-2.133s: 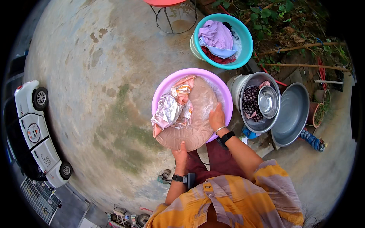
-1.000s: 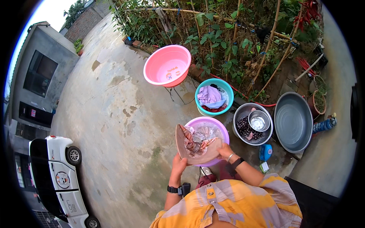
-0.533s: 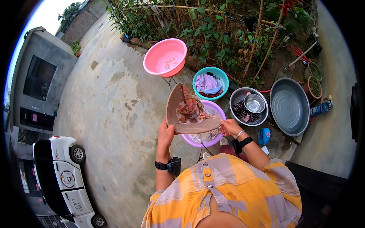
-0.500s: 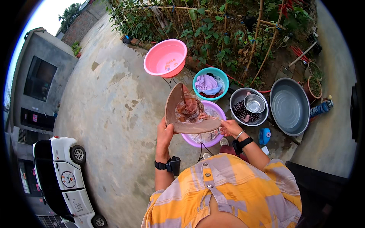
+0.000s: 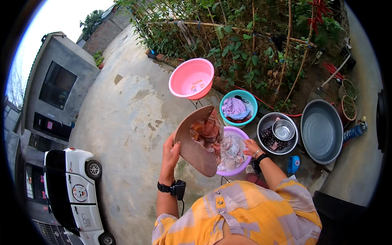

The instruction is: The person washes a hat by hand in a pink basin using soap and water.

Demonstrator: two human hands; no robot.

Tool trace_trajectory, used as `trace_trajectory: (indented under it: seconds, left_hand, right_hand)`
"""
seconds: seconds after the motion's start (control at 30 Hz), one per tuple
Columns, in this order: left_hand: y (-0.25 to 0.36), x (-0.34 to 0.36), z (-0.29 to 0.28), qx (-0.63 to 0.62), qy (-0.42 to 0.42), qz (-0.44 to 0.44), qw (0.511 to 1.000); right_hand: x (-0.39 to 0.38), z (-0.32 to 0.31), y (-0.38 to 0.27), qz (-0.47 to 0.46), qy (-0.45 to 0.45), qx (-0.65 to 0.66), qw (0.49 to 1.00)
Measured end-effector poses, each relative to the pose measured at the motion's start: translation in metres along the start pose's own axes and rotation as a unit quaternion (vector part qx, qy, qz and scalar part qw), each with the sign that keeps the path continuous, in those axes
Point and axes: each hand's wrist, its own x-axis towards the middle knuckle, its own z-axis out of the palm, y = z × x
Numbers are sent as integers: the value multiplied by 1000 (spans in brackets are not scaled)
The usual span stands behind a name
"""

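My left hand (image 5: 170, 152) grips the edge of a brown wide-brimmed hat (image 5: 188, 150), thumb on top of the brim. The hat is tilted, its crumpled reddish-brown inside facing up and to the right. Behind and below it stands a purple basin (image 5: 246, 165) with pale, wet cloth (image 5: 232, 152) and whitish suds; the hat covers its left part. Over the basin's right rim is my right hand (image 5: 252, 148), apart from the hat, its fingers loosely spread with nothing seen in them.
A pink basin (image 5: 183, 83) stands on a thin stand farther off. Beyond the purple one, a teal basin (image 5: 254, 107) holds lilac cloth. To the right are a metal basin (image 5: 261, 143) with dark patterned cloth and a bowl, a large grey tub (image 5: 321, 128) and a blue container (image 5: 292, 164).
My right hand has let go of the hat's brim and is now over the basin's right side. In my left hand the hat has turned, its brim swinging down and to the left.
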Motion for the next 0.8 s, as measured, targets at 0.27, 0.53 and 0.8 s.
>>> trace_trajectory:
  seconds: [0.27, 0.53, 0.8]
  left_hand:
    - [37, 15, -11, -46, -8, -3, 999]
    - [51, 31, -18, -2, -18, -31, 999]
    - [-11, 47, 22, -25, -89, -84, 992]
  right_hand:
    - [63, 22, 2, 47, -19, 22, 998]
    - [72, 40, -42, 114, -259, 201, 938]
    - [45, 89, -75, -3, -391, 276, 878]
